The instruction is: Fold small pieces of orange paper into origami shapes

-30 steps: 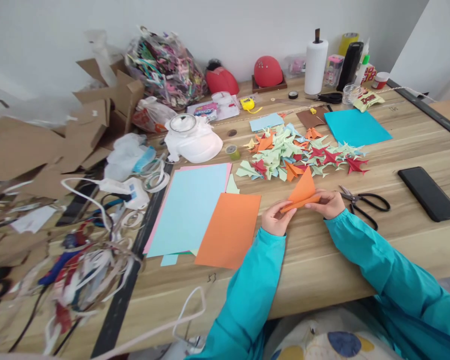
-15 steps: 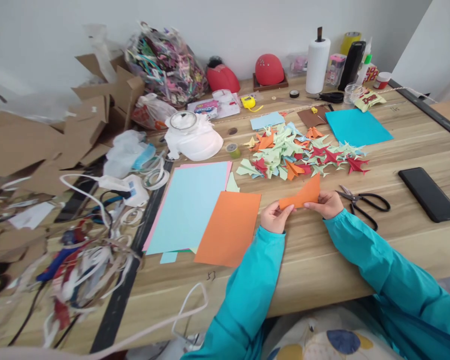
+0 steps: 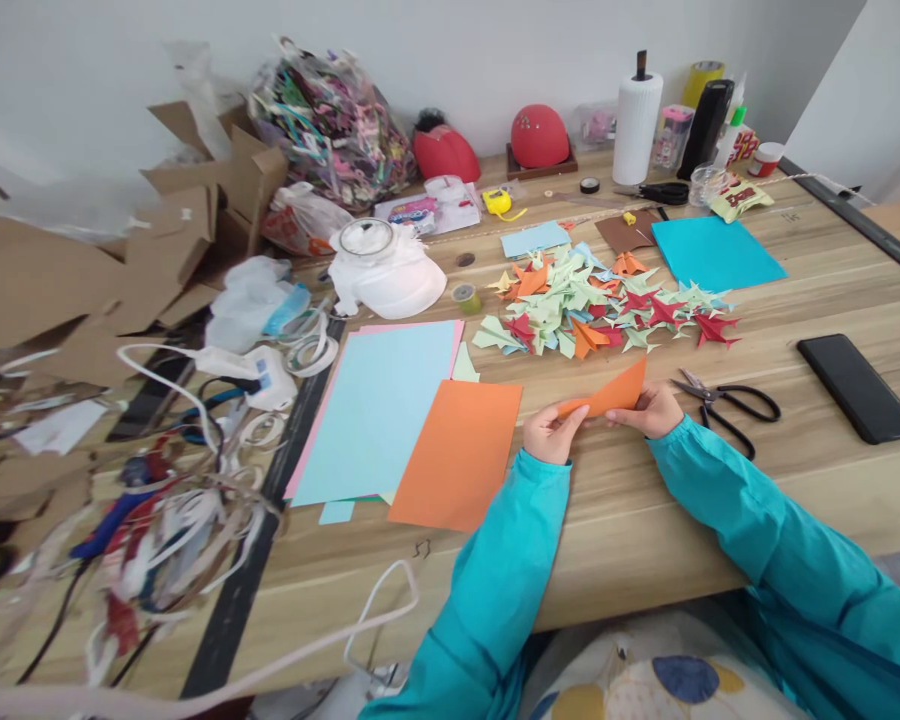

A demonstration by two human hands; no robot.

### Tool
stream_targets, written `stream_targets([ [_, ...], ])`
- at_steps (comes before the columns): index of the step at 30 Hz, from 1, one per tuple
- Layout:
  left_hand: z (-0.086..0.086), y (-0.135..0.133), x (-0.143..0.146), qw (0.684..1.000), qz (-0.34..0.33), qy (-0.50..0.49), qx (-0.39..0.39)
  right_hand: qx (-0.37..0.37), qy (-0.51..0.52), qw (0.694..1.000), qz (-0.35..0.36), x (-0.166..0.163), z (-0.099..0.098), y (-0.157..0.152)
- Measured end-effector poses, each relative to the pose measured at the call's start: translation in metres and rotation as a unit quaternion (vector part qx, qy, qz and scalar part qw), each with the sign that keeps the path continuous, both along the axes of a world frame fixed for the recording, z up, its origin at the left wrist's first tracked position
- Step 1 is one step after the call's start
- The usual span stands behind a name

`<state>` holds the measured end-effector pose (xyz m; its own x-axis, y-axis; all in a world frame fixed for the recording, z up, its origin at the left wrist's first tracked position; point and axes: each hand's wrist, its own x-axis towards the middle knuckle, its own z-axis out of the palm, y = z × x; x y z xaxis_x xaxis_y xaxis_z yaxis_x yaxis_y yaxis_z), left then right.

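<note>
Between my two hands is a small piece of orange paper (image 3: 613, 391), partly folded, its upper right corner pointing away from me. My left hand (image 3: 551, 432) pinches its left end, thumb on the near side. The right end is gripped by my right hand (image 3: 651, 412) between thumb and fingers. Just beyond the paper lies a heap of folded paper shapes (image 3: 570, 300) in green, orange, red and blue. A flat orange sheet (image 3: 461, 455) rests left of my left hand, overlapping a light blue sheet (image 3: 379, 410). Black-handled scissors (image 3: 727, 395) lie beside my right hand.
A black phone (image 3: 860, 388) lies at the right. Turquoise paper (image 3: 716, 253) sits behind the heap. Tangled cords and ribbons (image 3: 187, 540), a white power strip (image 3: 259, 375) and cardboard (image 3: 52, 280) crowd the left. Along the wall stand a white bottle (image 3: 637, 130) and red pincushion-like domes (image 3: 538, 137).
The orange paper's left part has been folded down narrower, and its raised corner has tipped lower and slightly right. My hands have barely moved.
</note>
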<state>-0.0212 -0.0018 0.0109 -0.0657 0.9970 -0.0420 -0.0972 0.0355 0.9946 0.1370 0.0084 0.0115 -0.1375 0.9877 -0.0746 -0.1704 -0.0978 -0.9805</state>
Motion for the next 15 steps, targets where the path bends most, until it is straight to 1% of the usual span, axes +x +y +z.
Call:
stream_targets([
  [2, 0.0002, -0.0006, 0.0003, 1.0, 0.0, 0.012, 0.003, 0.001, -0.001, 1.0, 0.0, -0.0008, 0.0003, -0.0006],
  [8, 0.0015, -0.0012, 0.0012, 1.0, -0.001, 0.017, -0.001, 0.0, -0.017, 0.999, -0.031, -0.0023, -0.0007, -0.0007],
  [15, 0.0022, -0.0007, 0.0003, 0.999, -0.011, 0.01, -0.028, 0.006, -0.023, 0.999, -0.026, -0.0028, -0.0006, -0.0016],
])
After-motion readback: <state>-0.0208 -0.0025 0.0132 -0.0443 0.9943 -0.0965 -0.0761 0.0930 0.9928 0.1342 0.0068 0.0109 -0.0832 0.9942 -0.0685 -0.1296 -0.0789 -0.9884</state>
